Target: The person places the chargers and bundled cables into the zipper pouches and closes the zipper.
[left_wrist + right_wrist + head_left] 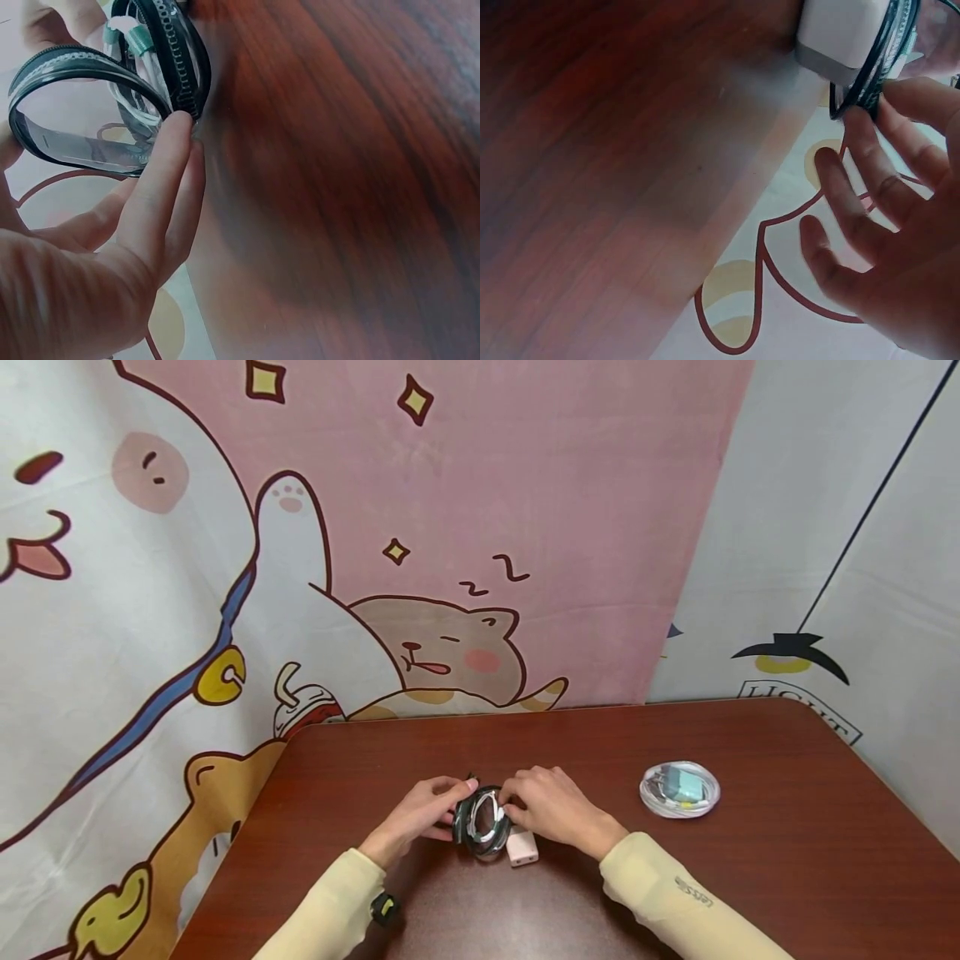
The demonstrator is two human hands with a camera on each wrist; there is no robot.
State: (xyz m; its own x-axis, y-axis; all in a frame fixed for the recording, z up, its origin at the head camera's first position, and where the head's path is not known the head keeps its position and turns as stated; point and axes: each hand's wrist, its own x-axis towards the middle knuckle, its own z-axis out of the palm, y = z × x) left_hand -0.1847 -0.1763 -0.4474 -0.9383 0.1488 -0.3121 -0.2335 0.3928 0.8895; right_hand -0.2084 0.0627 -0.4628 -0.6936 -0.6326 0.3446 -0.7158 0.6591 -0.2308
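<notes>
A small round clear pouch with black zipper edges (180, 64) stands on the table, its two halves spread apart. Inside it, a coiled white cable (152, 71) has a green tie (139, 40) round it. My left hand (422, 814) grips the pouch from the left, with fingers along its lower edge in the left wrist view. From the other side, my right hand (551, 806) pinches the black rim between thumb and fingertips, the other fingers spread loosely. A pale charger block (522, 848) sits just below the right hand, right beside the pouch.
On the right of the brown table (787, 860) lies a coiled clear-white cable (651, 797) with a light blue adapter (684, 785) on it. A cartoon-printed curtain (600, 527) hangs behind the table's far edge.
</notes>
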